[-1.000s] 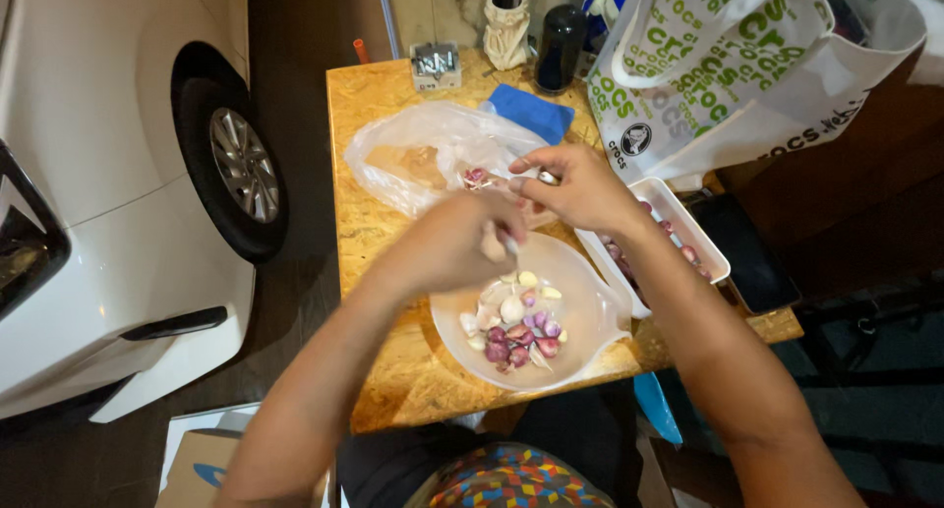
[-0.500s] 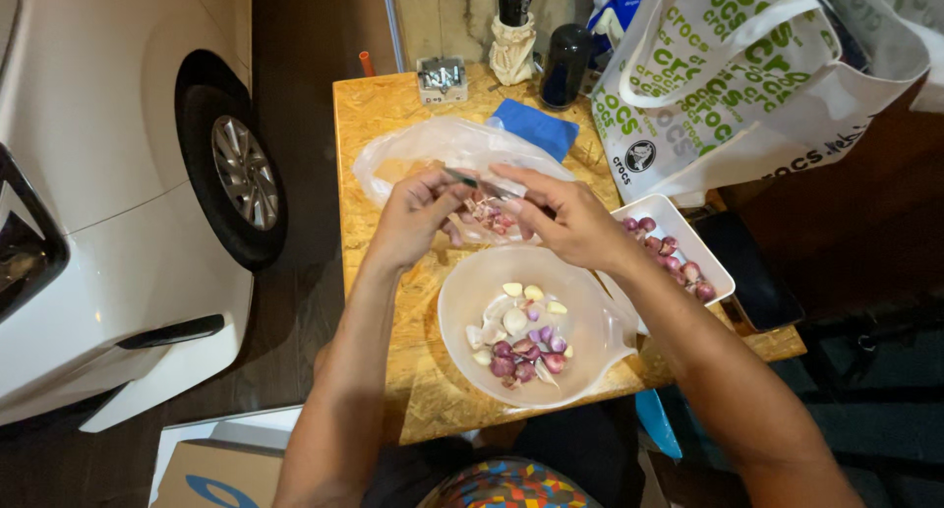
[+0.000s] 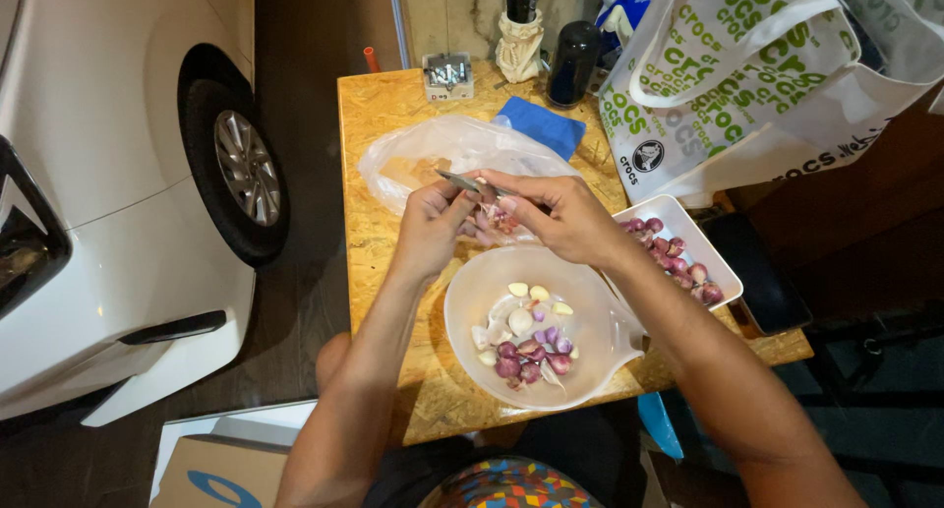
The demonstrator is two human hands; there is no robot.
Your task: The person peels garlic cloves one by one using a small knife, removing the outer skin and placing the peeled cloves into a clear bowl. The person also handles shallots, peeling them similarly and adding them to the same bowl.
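My left hand (image 3: 433,225) and my right hand (image 3: 553,216) meet above a clear plastic bag (image 3: 442,156) holding peelings. My right hand grips a small knife (image 3: 464,182) whose blade points left. My left hand pinches a small purple shallot (image 3: 486,215) against the blade. Just below my hands stands a translucent white bowl (image 3: 472,290) with peeled shallots and garlic cloves (image 3: 526,341). To the right a white rectangular tray (image 3: 678,211) holds unpeeled shallots (image 3: 678,256).
A wooden board table (image 3: 379,115) carries a blue cloth (image 3: 538,124), a black cylinder (image 3: 572,63), a pen holder (image 3: 518,38) and a small box of metal bits (image 3: 447,73). A large white tote bag (image 3: 747,85) stands at the right. A white car (image 3: 108,174) is parked left.
My hands rose from the bowl to the spot over the plastic bag. My left hand now holds a shallot against the knife.
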